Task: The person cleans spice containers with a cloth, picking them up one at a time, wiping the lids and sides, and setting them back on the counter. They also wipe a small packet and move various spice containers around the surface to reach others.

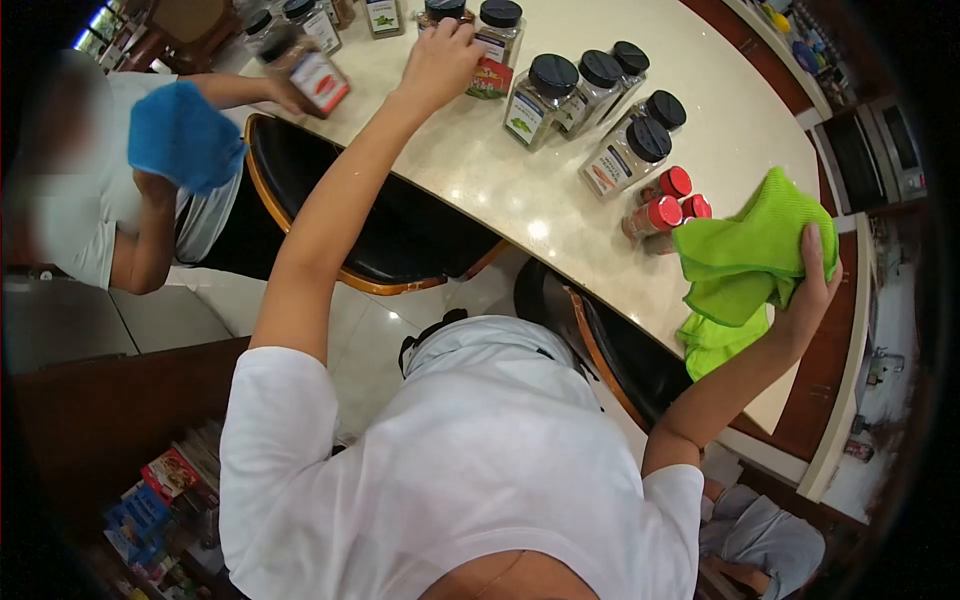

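My left hand (440,66) reaches across the table among the spice jars, its fingers bent and closed at the edge of a small red packet (490,80). Just past those fingertips is a black-lidded jar (445,11), partly covered by the hand. Another black-lidded spice jar (500,32) stands right behind the packet. At the right end of the table my right hand (818,270) grips a bright green cloth (750,250), which hangs in folds. A second, yellow-green cloth (715,345) lies below it on the table's edge.
Several black-lidded jars (540,100) and small red-capped bottles (655,218) stand along the cream table (560,210). At left, a co-worker holds a blue cloth (185,138) and a blurred jar (308,75). Black chairs (320,215) stand against the near edge. Another person (760,535) is at lower right.
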Motion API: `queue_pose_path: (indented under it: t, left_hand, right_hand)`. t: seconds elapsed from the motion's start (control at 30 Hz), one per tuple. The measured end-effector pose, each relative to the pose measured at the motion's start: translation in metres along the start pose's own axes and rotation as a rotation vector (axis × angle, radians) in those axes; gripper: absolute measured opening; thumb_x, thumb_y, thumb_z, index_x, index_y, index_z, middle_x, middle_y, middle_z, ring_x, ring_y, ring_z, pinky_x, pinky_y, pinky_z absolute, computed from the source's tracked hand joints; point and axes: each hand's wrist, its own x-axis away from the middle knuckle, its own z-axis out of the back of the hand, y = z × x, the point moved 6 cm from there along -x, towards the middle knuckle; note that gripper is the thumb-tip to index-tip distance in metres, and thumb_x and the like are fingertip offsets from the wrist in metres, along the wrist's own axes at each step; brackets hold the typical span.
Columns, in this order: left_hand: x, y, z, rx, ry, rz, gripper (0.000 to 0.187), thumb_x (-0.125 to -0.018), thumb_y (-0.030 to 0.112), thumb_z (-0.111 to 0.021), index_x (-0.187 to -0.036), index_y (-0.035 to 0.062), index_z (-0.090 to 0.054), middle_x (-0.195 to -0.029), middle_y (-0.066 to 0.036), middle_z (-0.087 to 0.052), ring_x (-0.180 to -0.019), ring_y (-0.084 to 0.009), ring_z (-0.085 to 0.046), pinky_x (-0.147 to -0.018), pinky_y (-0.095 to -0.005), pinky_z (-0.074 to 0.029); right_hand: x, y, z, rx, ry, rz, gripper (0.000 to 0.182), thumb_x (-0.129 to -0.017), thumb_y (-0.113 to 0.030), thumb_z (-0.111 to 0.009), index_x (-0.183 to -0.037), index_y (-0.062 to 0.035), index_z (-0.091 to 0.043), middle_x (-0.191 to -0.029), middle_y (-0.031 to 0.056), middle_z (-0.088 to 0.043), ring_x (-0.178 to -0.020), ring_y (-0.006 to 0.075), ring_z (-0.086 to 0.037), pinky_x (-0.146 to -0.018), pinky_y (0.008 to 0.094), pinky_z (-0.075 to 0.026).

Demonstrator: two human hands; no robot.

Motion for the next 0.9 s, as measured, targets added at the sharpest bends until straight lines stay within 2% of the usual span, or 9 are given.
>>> queue_pose_path:
  t: [0.17,0.23,0.33,0.37,0.4,0.47,0.7,0.8,0.9]
  left_hand:
    - [0.025,-0.016,0.04,0.361,-0.124,0.206,0.022,-0.083,0.021,-0.061,-0.098,0.0055,-0.061,-0.092,-0.009,-0.062,-0.082,-0.0274,-0.059,-0.072,-0.0353,-0.048]
    - [0.034,-0.016,0.08,0.724,-0.127,0.414,0.023,-0.085,0.02,-0.059,-0.097,0.0005,-0.061,-0.077,-0.016,-0.065,-0.073,-0.0295,-0.064,-0.066,-0.0341,-0.047]
    - [0.044,0.014,0.114,1.12,-0.104,0.525,0.023,-0.084,0.016,-0.06,-0.099,-0.0013,-0.061,-0.082,-0.011,-0.065,-0.079,-0.0163,-0.062,-0.069,-0.028,-0.048]
    - [0.046,0.023,0.126,1.337,0.018,0.534,0.023,-0.083,0.014,-0.061,-0.1,-0.0024,-0.061,-0.084,-0.009,-0.065,-0.081,-0.0128,-0.06,-0.07,-0.027,-0.048]
    - [0.05,0.031,0.144,1.021,0.137,0.173,0.024,-0.081,0.01,-0.062,-0.101,-0.0037,-0.061,-0.088,-0.006,-0.064,-0.082,-0.0107,-0.059,-0.073,-0.0256,-0.048]
    - [0.072,0.033,0.134,1.339,0.151,0.501,0.025,-0.077,0.005,-0.064,-0.1,-0.0046,-0.061,-0.09,-0.006,-0.064,-0.082,-0.0088,-0.058,-0.072,-0.0246,-0.048]
    - [0.093,0.015,0.156,1.5,0.183,0.64,0.024,-0.083,0.004,-0.063,-0.104,-0.0074,-0.061,-0.091,-0.005,-0.066,-0.079,-0.0093,-0.06,-0.071,-0.022,-0.048]
    - [0.098,0.012,0.16,1.436,0.187,0.793,0.025,-0.085,0.009,-0.064,-0.106,-0.006,-0.061,-0.093,-0.007,-0.065,-0.079,-0.009,-0.061,-0.071,-0.0203,-0.048]
    - [0.097,0.03,0.152,1.529,0.22,0.928,0.027,-0.086,0.013,-0.063,-0.107,-0.005,-0.061,-0.095,-0.008,-0.065,-0.08,-0.0099,-0.061,-0.072,-0.0211,-0.049]
  right_hand:
    - [0.015,0.031,-0.049,-1.079,-0.461,0.027,0.044,-0.095,-0.025,-0.042,-0.125,0.0061,-0.045,-0.123,0.0199,-0.053,-0.112,0.0303,-0.054,-0.097,0.0415,-0.041]
    - [0.038,0.02,-0.099,-1.171,-0.472,-0.072,0.037,-0.094,-0.022,-0.046,-0.122,0.0016,-0.051,-0.121,0.0159,-0.055,-0.108,0.0246,-0.056,-0.092,0.036,-0.046]
    - [0.091,-0.043,-0.195,-0.18,-0.712,0.238,0.032,-0.089,-0.036,-0.055,-0.091,-0.0064,-0.065,-0.112,0.0137,-0.055,-0.098,0.0228,-0.054,-0.078,0.0353,-0.045]
    - [0.103,-0.066,-0.227,-0.059,-0.552,0.909,0.039,-0.084,-0.045,-0.057,-0.097,-0.009,-0.065,-0.119,0.0124,-0.051,-0.11,0.0259,-0.045,-0.087,0.0425,-0.037]
    - [0.121,-0.064,-0.255,0.16,-0.46,1.053,0.044,-0.082,-0.049,-0.055,-0.099,-0.009,-0.064,-0.121,0.0108,-0.05,-0.114,0.0273,-0.04,-0.09,0.0444,-0.033]
    - [0.135,-0.054,-0.273,0.379,-0.357,1.191,0.05,-0.081,-0.053,-0.054,-0.102,-0.009,-0.062,-0.122,0.0091,-0.049,-0.118,0.0288,-0.036,-0.093,0.0462,-0.029]
    - [0.127,-0.071,-0.26,0.289,-0.302,0.977,0.06,-0.078,-0.054,-0.061,-0.113,-0.0046,-0.058,-0.121,0.0095,-0.052,-0.111,0.0295,-0.046,-0.092,0.0436,-0.034]
    - [0.109,-0.029,-0.28,-0.477,-0.981,0.005,0.033,-0.081,-0.021,-0.067,-0.106,-0.0005,-0.06,-0.09,0.0072,-0.066,-0.075,0.0138,-0.062,-0.07,0.0293,-0.05]
    - [0.1,-0.029,-0.275,-0.588,-0.895,-0.031,0.026,-0.084,-0.017,-0.065,-0.101,0.0023,-0.062,-0.087,0.0054,-0.067,-0.078,0.0075,-0.06,-0.07,0.0248,-0.049]
